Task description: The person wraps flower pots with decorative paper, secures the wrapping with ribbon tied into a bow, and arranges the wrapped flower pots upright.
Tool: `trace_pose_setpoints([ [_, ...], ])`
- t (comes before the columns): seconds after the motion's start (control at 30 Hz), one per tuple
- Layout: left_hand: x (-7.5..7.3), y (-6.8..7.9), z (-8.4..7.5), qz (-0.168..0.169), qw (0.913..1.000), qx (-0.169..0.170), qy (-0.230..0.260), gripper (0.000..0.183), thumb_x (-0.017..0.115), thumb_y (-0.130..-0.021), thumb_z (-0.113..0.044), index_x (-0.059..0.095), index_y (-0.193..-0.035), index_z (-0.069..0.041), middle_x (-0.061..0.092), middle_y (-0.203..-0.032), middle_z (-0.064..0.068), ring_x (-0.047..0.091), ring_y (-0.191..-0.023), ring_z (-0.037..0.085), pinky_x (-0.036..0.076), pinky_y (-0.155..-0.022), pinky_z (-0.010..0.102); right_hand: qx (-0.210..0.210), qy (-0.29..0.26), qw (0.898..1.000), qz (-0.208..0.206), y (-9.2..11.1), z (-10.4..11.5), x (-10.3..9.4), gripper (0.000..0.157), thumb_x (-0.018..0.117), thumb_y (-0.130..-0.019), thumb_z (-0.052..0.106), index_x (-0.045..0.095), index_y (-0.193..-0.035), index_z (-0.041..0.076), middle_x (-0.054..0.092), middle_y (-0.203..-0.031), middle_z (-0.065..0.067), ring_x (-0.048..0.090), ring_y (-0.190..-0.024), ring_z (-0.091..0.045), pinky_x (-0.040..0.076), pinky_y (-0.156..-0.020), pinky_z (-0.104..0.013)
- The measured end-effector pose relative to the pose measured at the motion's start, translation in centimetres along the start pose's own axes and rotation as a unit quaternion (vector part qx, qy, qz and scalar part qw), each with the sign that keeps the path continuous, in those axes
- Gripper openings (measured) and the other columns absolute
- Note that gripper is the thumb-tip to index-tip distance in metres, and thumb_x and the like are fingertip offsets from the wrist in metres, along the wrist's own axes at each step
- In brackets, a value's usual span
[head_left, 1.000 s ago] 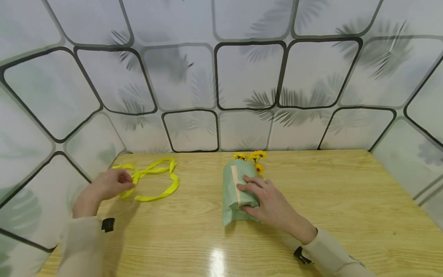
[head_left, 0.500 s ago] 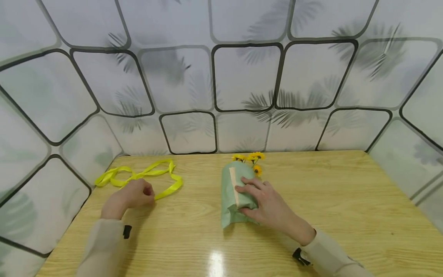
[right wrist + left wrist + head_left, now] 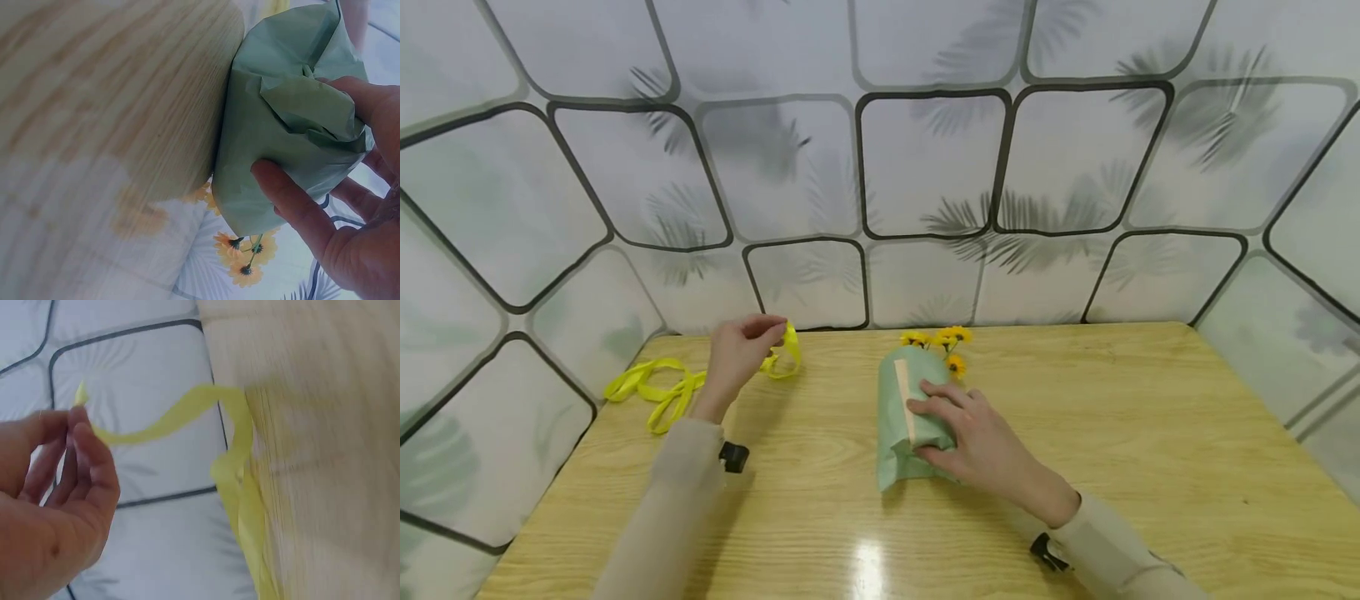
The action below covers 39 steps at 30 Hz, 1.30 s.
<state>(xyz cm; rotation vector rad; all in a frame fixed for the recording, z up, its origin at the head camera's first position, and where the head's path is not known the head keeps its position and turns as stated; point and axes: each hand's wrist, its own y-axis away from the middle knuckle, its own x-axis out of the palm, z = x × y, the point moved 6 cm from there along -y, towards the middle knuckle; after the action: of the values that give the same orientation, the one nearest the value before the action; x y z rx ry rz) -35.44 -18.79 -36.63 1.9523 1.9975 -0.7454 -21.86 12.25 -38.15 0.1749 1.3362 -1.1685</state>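
Yellow ribbon [image 3: 232, 403] has one end pinched in the left hand [image 3: 736, 357], fingers basically closed. Right hand [image 3: 981, 432] is kinda half-curled, gripping the green-wrapped bouquet [image 3: 892, 414] on the desk [image 3: 805, 508].

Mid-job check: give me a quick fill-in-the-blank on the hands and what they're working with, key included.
1. The left hand pinches a ribbon coloured ____.
2. The right hand grips a wrapped bundle coloured pale ____.
3. In the head view, the ribbon is to the bundle's ____.
4. Flowers show at the bundle's ____ (near/far) end.

Missing words: yellow; green; left; far.
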Motion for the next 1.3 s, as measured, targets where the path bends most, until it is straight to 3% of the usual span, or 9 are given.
trace_pose_setpoints([
  [0.17, 1.5, -2.4, -0.2, -0.040, 0.9976, 0.018, -0.054, 0.030, 0.065, -0.101, -0.019, 0.072, -0.124, -0.001, 0.074, -0.115, 0.021, 0.071, -0.102, 0.035, 0.060, -0.083, 0.036, -0.005, -0.004, 1.000, 0.000, -0.3, 0.2, 0.2, 0.057, 0.092, -0.076, 0.027, 0.070, -0.127, 0.014, 0.065, -0.137, -0.012, 0.064, -0.121, -0.029, 0.051, -0.087, -0.043],
  [0.37, 2.4, -2.7, -0.2, -0.061, 0.9883, 0.038, -0.134, 0.022, 0.066, -0.100, -0.016, 0.076, -0.109, 0.001, 0.074, -0.105, 0.024, 0.068, -0.089, 0.039, 0.055, -0.088, 0.052, -0.007, 0.000, 1.000, 0.000, -0.4, 0.5, 0.3, 0.058, 0.092, -0.075, 0.028, 0.070, -0.126, 0.014, 0.065, -0.137, -0.012, 0.065, -0.119, -0.030, 0.050, -0.084, -0.040],
  [0.73, 1.0, -1.9, 0.8, -0.127, 0.9779, -0.038, -0.162, 0.025, 0.059, -0.102, -0.019, 0.072, -0.108, 0.001, 0.074, -0.107, 0.022, 0.071, -0.088, 0.037, 0.057, -0.073, 0.047, -0.003, 0.007, 1.000, -0.008, -0.2, 0.1, -0.1, 0.057, 0.093, -0.075, 0.027, 0.070, -0.126, 0.014, 0.065, -0.136, -0.012, 0.065, -0.116, -0.030, 0.051, -0.084, -0.041],
  [0.87, 0.6, -1.9, 0.6, -0.135, 0.9704, -0.043, -0.196, 0.027, 0.058, -0.103, -0.023, 0.074, -0.107, -0.002, 0.074, -0.108, 0.020, 0.070, -0.088, 0.036, 0.055, -0.067, 0.047, -0.006, 0.008, 1.000, -0.010, -0.1, 0.0, -0.1, 0.057, 0.093, -0.074, 0.027, 0.071, -0.125, 0.014, 0.066, -0.136, -0.012, 0.066, -0.116, -0.030, 0.051, -0.082, -0.040],
  [0.93, 0.7, -2.2, 0.3, -0.132, 0.9717, -0.034, -0.193, 0.028, 0.058, -0.103, -0.022, 0.075, -0.107, 0.000, 0.074, -0.107, 0.021, 0.069, -0.088, 0.037, 0.056, -0.069, 0.048, -0.006, 0.007, 1.000, -0.010, -0.1, 0.0, -0.2, 0.057, 0.093, -0.074, 0.027, 0.071, -0.125, 0.014, 0.066, -0.136, -0.012, 0.066, -0.117, -0.030, 0.050, -0.082, -0.040],
  [1.03, 1.4, -2.8, -0.2, -0.113, 0.9825, -0.039, -0.143, 0.029, 0.058, -0.103, -0.022, 0.076, -0.110, 0.001, 0.075, -0.104, 0.022, 0.070, -0.087, 0.035, 0.058, -0.076, 0.046, -0.005, 0.008, 1.000, -0.009, -0.1, -0.1, -0.2, 0.058, 0.093, -0.074, 0.027, 0.070, -0.126, 0.014, 0.065, -0.136, -0.012, 0.065, -0.118, -0.029, 0.050, -0.083, -0.040],
  [1.13, 2.9, -3.5, -0.7, -0.081, 0.9942, -0.070, -0.016, 0.029, 0.058, -0.104, -0.020, 0.074, -0.116, 0.002, 0.074, -0.109, 0.023, 0.073, -0.086, 0.027, 0.062, -0.082, 0.040, -0.003, 0.010, 1.000, -0.008, -0.1, -0.2, -0.3, 0.058, 0.093, -0.074, 0.026, 0.070, -0.126, 0.014, 0.065, -0.137, -0.012, 0.065, -0.116, -0.029, 0.049, -0.082, -0.039],
  [1.23, 5.1, -4.2, -1.4, -0.057, 0.9849, -0.114, 0.117, 0.030, 0.059, -0.104, -0.017, 0.070, -0.123, 0.003, 0.072, -0.117, 0.025, 0.075, -0.082, 0.018, 0.063, -0.082, 0.033, -0.003, 0.008, 1.000, -0.002, 0.0, -0.2, -0.2, 0.058, 0.093, -0.075, 0.027, 0.070, -0.126, 0.014, 0.064, -0.137, -0.012, 0.065, -0.116, -0.029, 0.048, -0.082, -0.038],
  [1.3, 6.8, -4.8, -2.2, -0.048, 0.9761, -0.130, 0.168, 0.030, 0.060, -0.104, -0.015, 0.068, -0.126, 0.003, 0.071, -0.121, 0.026, 0.076, -0.081, 0.015, 0.063, -0.082, 0.031, -0.001, 0.005, 1.000, 0.001, 0.0, -0.2, -0.1, 0.057, 0.092, -0.075, 0.027, 0.070, -0.126, 0.014, 0.064, -0.138, -0.012, 0.065, -0.117, -0.029, 0.047, -0.082, -0.037],
])
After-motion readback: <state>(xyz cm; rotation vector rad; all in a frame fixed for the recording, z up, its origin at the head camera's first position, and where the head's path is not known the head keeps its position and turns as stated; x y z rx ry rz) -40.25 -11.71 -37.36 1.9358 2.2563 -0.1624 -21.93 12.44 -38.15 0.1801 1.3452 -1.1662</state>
